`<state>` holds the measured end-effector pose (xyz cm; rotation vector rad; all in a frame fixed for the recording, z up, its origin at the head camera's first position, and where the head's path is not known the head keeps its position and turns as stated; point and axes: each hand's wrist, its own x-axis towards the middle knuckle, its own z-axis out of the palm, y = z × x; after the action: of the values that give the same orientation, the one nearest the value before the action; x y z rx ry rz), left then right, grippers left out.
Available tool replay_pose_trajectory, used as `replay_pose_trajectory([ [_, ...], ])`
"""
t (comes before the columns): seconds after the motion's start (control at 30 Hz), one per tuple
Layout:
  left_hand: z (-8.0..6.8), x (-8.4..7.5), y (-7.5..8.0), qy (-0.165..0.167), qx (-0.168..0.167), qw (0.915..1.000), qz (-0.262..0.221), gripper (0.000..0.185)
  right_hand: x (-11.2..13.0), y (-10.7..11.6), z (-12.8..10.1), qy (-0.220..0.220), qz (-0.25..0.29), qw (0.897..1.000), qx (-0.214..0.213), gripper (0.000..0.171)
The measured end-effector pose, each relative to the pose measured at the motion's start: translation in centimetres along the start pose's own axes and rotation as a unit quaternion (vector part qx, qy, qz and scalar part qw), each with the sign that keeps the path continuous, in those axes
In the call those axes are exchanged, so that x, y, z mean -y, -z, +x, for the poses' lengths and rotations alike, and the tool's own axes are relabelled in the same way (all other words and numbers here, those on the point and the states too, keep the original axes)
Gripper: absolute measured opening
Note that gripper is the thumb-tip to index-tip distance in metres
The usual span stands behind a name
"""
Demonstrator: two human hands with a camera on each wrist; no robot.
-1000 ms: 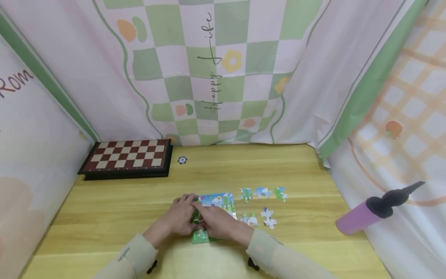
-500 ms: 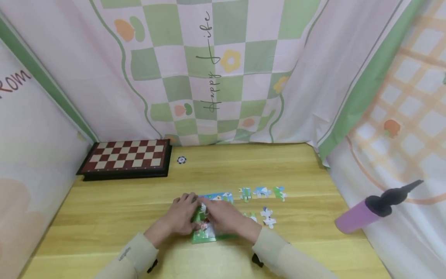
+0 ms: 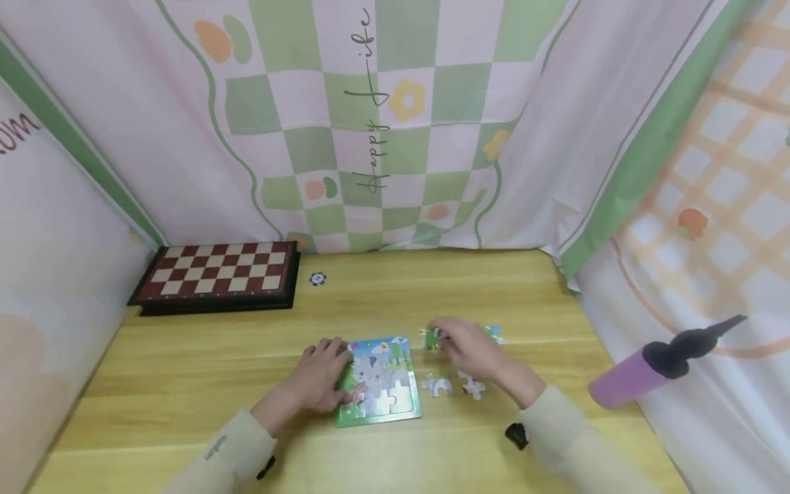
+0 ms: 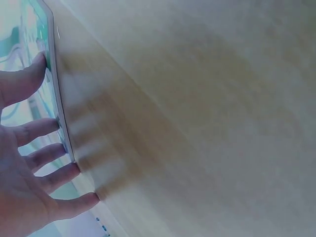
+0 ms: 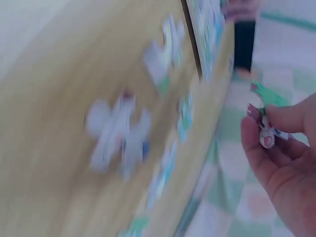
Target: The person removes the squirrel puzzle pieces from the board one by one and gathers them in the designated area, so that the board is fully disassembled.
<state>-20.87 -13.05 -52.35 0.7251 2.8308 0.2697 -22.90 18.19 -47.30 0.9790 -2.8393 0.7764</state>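
A square jigsaw puzzle board (image 3: pixel 378 370) with a grey cartoon animal lies flat on the table. My left hand (image 3: pixel 317 377) rests along its left edge; the thumb lies on the picture, and the spread fingers touch the rim in the left wrist view. In the right wrist view, my right hand (image 5: pixel 291 143) pinches a puzzle piece (image 5: pixel 267 129) with green, white and reddish parts between thumb and fingers. This hand hovers right of the board over loose pieces. A pale puzzle piece (image 3: pixel 437 385) and a white one (image 3: pixel 472 385) lie nearer; the back row is partly covered.
A folded chessboard box (image 3: pixel 216 274) lies at the back left, with a small round chip (image 3: pixel 317 278) beside it. A purple hand pump (image 3: pixel 636 374) stands at the right. Printed curtains (image 3: pixel 395 137) enclose the table (image 3: pixel 296 453).
My right hand has left the board and moved right over the loose pieces, taking a puzzle piece with it. More of the board's picture shows. The left hand has stayed on the edge.
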Motion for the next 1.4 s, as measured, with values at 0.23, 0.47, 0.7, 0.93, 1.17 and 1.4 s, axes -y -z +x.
replay_pose_trajectory([
  [0.23,0.0,0.1,0.0,-0.002,0.003,1.0,-0.001,0.071,-3.1,2.4,-3.2,-0.073,-0.015,0.997,0.034,0.024],
  [0.47,0.0,0.2,-0.1,0.003,0.005,1.0,-0.003,0.071,-5.1,2.8,-6.5,-0.103,-0.024,0.993,0.05,0.027],
  [0.7,-0.1,0.0,0.1,0.004,0.008,0.9999,-0.011,0.071,-6.3,2.8,-8.2,-0.137,0.02,0.985,0.107,0.022],
  [0.93,-0.3,-0.1,0.3,0.003,0.007,0.9999,-0.009,0.071,-6.6,1.6,-8.6,-0.132,-0.033,0.987,0.09,0.025],
  [1.17,-0.2,-0.1,0.1,0.001,0.004,1.0,-0.007,0.071,-6.2,0.7,-8.7,-0.11,-0.092,0.988,0.058,0.026],
  [1.4,-0.2,-0.1,0.0,-0.001,-0.004,1.0,0.0,0.07,-6.0,0.3,-8.8,-0.111,-0.13,0.985,0.038,0.028],
])
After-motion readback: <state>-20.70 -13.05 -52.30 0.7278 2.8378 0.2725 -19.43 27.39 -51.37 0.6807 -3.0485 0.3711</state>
